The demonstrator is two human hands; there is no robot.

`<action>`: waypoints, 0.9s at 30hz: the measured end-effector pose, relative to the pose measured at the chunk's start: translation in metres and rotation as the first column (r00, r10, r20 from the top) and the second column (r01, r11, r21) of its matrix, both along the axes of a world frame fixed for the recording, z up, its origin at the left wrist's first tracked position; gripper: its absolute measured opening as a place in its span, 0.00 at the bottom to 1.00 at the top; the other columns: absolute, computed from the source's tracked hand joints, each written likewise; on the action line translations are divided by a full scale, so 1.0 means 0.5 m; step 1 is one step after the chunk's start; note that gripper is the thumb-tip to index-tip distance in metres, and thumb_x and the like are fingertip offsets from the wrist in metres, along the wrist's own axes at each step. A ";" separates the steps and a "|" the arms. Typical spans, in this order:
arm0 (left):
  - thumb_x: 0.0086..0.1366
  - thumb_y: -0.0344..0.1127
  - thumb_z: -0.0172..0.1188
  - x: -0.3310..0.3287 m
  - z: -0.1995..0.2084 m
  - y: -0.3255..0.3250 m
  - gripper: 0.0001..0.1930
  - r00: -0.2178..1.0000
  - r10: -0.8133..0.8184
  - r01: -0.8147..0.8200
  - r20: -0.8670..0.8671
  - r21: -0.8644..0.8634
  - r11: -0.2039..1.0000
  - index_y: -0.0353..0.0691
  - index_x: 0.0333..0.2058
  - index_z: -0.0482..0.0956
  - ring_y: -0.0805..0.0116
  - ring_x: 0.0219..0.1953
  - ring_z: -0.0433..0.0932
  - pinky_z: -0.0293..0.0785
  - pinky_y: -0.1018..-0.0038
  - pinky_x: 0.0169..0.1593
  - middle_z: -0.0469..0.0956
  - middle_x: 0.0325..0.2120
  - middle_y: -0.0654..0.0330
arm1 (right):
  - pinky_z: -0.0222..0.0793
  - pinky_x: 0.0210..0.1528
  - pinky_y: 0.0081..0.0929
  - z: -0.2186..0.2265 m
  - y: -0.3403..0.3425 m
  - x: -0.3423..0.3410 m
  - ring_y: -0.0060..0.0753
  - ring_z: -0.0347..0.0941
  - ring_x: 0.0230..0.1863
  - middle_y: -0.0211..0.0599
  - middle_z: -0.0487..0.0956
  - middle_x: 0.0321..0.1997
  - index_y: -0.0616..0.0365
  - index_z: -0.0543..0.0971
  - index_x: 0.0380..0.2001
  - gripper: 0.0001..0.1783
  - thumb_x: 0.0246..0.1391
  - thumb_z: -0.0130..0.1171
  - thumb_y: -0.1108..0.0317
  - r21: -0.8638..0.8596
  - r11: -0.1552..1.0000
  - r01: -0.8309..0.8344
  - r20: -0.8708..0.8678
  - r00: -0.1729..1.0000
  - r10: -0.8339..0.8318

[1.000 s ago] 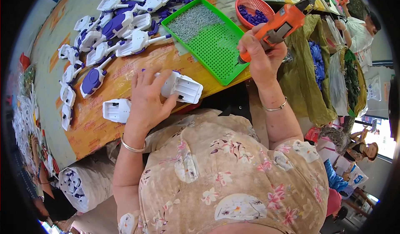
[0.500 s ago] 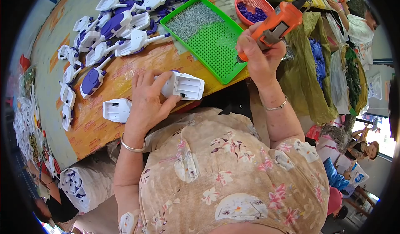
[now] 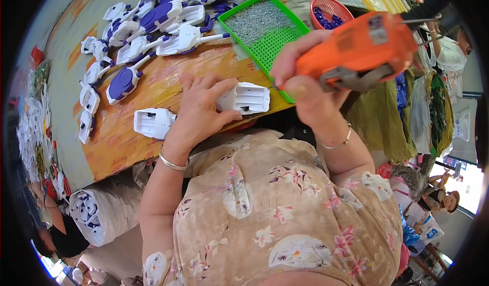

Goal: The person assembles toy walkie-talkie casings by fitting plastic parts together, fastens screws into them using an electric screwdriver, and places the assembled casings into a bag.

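My right hand is wrapped round an orange electric screwdriver, raised over the right corner of the green tray. The tip of the screwdriver is mostly hidden by my fingers. At the table's near edge, my left hand grips a white plastic housing between thumb and fingers. Its hollow compartment faces up, with small dark parts inside. Left of that hand, a second white housing lies on the yellow-brown table covering, also hollow side up.
A green tray of small silvery screws stands beyond my hands. Behind it is a red basket of purple parts. White and purple assembled pieces are piled at the far left. A white sack of parts sits below the table's left side.
The orange screwdriver has come closer to the camera and swung toward level. The view has shifted a little. My left hand still grips the white housing, now turned slightly.
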State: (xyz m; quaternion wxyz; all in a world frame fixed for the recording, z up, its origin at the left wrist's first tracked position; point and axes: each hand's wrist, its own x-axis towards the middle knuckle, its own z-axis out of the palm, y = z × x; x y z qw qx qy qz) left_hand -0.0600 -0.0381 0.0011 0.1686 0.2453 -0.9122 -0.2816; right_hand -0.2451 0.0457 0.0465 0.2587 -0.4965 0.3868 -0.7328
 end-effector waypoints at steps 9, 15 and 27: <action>0.38 0.35 0.74 0.005 -0.009 -0.003 0.30 1.000 0.004 -0.003 -0.024 0.049 0.999 0.44 0.45 0.79 0.58 0.43 0.71 0.61 0.62 0.50 0.74 0.38 0.60 | 0.61 0.53 0.24 -0.071 -0.018 0.016 0.21 0.62 0.48 0.33 0.66 0.51 0.65 0.63 0.54 0.29 0.51 0.61 0.67 0.330 0.943 -0.043 -0.318 0.935 0.154; 0.38 0.34 0.74 0.002 -0.006 -0.003 0.30 1.000 0.005 -0.005 -0.011 0.048 0.999 0.44 0.46 0.79 0.57 0.42 0.71 0.62 0.63 0.48 0.73 0.37 0.59 | 0.59 0.56 0.24 -0.080 -0.021 0.027 0.20 0.60 0.52 0.34 0.66 0.52 0.64 0.65 0.52 0.26 0.52 0.60 0.67 0.187 0.978 -0.095 -0.130 0.984 0.121; 0.40 0.34 0.72 -0.002 -0.016 -0.005 0.28 0.998 -0.022 0.023 -0.056 0.009 1.000 0.41 0.45 0.78 0.56 0.42 0.71 0.64 0.62 0.48 0.72 0.37 0.57 | 0.64 0.30 0.16 -0.090 -0.073 0.031 0.14 0.66 0.28 0.23 0.73 0.29 0.60 0.73 0.37 0.19 0.42 0.71 0.73 0.030 0.999 -0.038 -0.155 0.987 0.042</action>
